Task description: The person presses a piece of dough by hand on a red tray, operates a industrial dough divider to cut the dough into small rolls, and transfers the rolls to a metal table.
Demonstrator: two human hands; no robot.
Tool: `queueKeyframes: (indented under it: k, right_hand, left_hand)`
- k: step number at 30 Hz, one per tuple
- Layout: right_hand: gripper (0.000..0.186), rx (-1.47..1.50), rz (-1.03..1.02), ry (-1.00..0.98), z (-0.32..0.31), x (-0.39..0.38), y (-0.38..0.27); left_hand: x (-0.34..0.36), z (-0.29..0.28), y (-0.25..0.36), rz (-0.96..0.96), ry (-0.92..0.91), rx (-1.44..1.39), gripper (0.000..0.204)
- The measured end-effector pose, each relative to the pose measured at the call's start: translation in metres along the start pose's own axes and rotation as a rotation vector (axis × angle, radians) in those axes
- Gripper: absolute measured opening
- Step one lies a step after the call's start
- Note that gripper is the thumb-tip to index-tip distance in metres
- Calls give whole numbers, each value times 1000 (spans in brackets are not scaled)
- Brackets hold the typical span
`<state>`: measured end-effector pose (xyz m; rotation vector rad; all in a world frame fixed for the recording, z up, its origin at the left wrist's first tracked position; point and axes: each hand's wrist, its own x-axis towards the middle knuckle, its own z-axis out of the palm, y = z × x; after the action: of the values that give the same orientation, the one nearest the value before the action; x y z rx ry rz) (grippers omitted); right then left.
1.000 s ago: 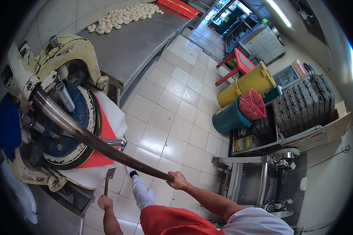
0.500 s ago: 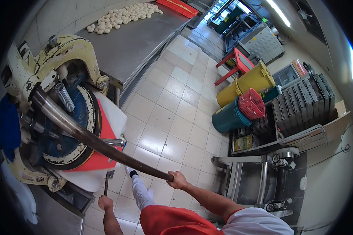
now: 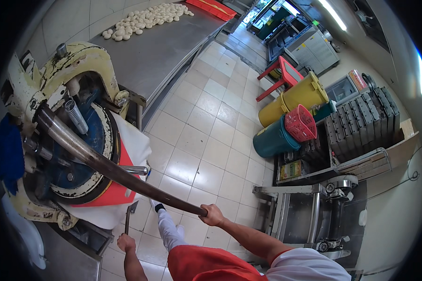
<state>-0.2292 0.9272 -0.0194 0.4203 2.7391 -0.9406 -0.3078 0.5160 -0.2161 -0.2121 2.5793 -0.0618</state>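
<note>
My right hand (image 3: pixel 212 215) is closed around the end of a long, curved metal lever (image 3: pixel 117 169), which runs from the upper part of a cream-painted press machine (image 3: pixel 96 55). Lower left, the fingers of my left hand (image 3: pixel 126 242) wrap a thin dark rod (image 3: pixel 127 220) with a flat upper end, below the machine's edge. Under the blue round press head (image 3: pixel 98 122) lies a red sheet or plate (image 3: pixel 110 194), with white cloth or plastic (image 3: pixel 135 143) sticking out around it. A coil spring (image 3: pixel 76 116) stands beside the lever. What lies beneath the head is hidden.
A steel table (image 3: pixel 159 47) beyond the machine bears many dough balls (image 3: pixel 140 21) and a red tray (image 3: pixel 213 8). To the right stand yellow bins (image 3: pixel 305 93), a teal bin (image 3: pixel 274 139), a red basket (image 3: pixel 300 123), stacked dark pans (image 3: pixel 356 119) and a metal wheeled frame (image 3: pixel 295 215).
The red sheet and white material under the press head have shifted slightly, and the rod's flat upper end shows more plainly. Both hands and the lever stay almost in place.
</note>
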Motion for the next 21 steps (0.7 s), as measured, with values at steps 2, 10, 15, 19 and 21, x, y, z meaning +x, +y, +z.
queueKeyframes:
  k: [2, 10, 15, 19, 21]
  right_hand:
    - [20, 4, -11, 12, 0, 0, 0]
    - [21, 24, -41, 42, 4, 0, 5]
    - [22, 16, -33, 42, 4, 0, 4]
    - [22, 17, -45, 52, 4, 0, 4]
    - [22, 15, -35, 49, 4, 0, 4]
  left_hand:
    - [0, -1, 1, -5, -1, 1, 7]
    - [-6, -11, 4, -4, 3, -8, 7]
    - [-6, -13, 5, -3, -18, -16, 8]
    - [-3, -9, 4, -10, -23, -13, 8]
    - [-3, -8, 3, -10, -26, -10, 8]
